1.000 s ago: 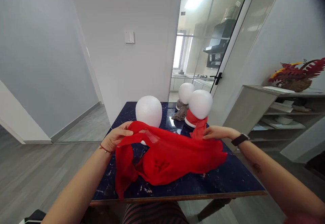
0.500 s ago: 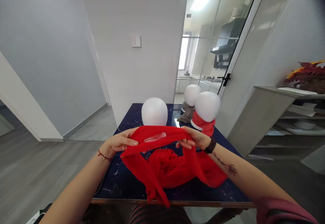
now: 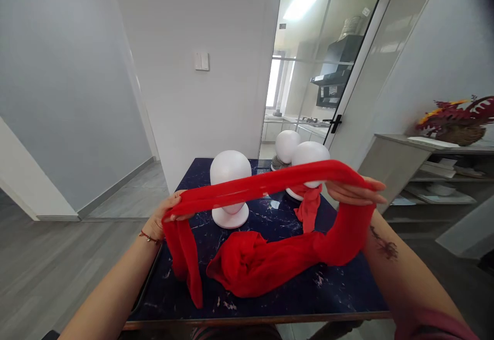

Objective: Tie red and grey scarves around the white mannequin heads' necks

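Note:
A long red scarf (image 3: 250,188) is stretched in a folded band between my two hands, above the table. At its left part my left hand (image 3: 162,215) is closed round the cloth, and a loose end hangs below it. On the other side my right hand (image 3: 357,192) grips the band, its fingers long and partly covered by the fabric. From there the scarf drops to a crumpled heap on the table. Behind the band stands a white mannequin head (image 3: 230,166) on a round base, partly hidden by the cloth.
The dark marbled table (image 3: 185,299) has a wooden front edge. Farther back stand a white head (image 3: 311,150) with a coral-red scarf (image 3: 310,207) and another head (image 3: 287,145) with grey cloth (image 3: 278,163). A shelf unit (image 3: 401,149) is at right, beside a glass door (image 3: 304,83).
My hands have moved apart, the right one farther right, drawing the red scarf into a long taut band. The view has shifted slightly, and the near head's base now shows.

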A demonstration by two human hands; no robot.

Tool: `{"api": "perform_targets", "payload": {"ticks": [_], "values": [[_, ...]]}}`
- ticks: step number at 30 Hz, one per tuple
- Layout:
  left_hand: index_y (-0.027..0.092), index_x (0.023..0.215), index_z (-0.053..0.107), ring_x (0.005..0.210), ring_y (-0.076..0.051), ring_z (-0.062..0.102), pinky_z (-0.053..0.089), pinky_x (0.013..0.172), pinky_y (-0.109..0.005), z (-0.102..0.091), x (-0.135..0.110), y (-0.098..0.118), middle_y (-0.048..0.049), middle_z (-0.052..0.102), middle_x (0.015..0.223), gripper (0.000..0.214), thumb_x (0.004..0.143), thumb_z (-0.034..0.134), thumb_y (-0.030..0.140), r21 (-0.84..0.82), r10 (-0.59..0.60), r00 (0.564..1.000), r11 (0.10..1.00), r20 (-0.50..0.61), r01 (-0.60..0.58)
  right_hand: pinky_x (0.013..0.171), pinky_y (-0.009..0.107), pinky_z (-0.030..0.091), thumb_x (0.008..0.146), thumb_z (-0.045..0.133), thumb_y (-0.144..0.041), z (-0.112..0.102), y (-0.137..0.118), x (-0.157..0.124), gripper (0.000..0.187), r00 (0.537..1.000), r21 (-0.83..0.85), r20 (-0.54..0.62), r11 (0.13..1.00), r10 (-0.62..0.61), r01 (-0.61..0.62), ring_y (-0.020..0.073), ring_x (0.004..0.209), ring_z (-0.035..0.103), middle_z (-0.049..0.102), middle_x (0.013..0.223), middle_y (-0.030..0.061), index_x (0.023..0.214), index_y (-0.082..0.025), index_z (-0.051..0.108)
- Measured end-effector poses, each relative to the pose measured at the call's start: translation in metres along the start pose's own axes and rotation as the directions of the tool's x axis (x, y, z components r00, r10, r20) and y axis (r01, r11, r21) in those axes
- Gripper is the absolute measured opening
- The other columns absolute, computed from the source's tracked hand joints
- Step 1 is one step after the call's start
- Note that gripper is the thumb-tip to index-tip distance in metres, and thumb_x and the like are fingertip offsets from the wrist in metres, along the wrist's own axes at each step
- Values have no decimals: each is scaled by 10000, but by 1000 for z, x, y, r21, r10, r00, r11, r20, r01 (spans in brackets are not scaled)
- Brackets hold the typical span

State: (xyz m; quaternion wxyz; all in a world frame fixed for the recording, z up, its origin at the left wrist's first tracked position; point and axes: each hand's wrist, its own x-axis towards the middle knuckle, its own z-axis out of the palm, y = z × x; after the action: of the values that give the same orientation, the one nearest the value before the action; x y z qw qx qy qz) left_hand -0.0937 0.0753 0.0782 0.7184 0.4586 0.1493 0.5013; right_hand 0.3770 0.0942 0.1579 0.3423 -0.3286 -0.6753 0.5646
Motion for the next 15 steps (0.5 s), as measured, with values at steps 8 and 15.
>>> {"api": "perform_targets", "payload": {"ticks": [8, 15], "values": [[155, 721, 538, 311, 28, 323, 428, 478, -96, 4, 37, 31, 77, 571, 569, 100, 802, 530, 96, -332, 267, 941, 886, -205, -324, 647, 144, 392, 898, 296, -498, 12, -38, 124, 515, 961, 127, -217, 971, -172, 202, -18, 472, 436, 596, 695, -48, 787, -119, 626], [155, 976, 554, 386, 7, 406, 492, 588, -115, -11, 92, 26, -18, 683, 867, 282, 904, 293, 78, -398, 241, 874, 817, -421, -417, 730, 271, 493, 865, 510, -379, 28, -9, 201, 349, 939, 413, 320, 911, -128, -17, 95, 795, 578, 589, 1104, 63, 1070, -114, 605]]}}
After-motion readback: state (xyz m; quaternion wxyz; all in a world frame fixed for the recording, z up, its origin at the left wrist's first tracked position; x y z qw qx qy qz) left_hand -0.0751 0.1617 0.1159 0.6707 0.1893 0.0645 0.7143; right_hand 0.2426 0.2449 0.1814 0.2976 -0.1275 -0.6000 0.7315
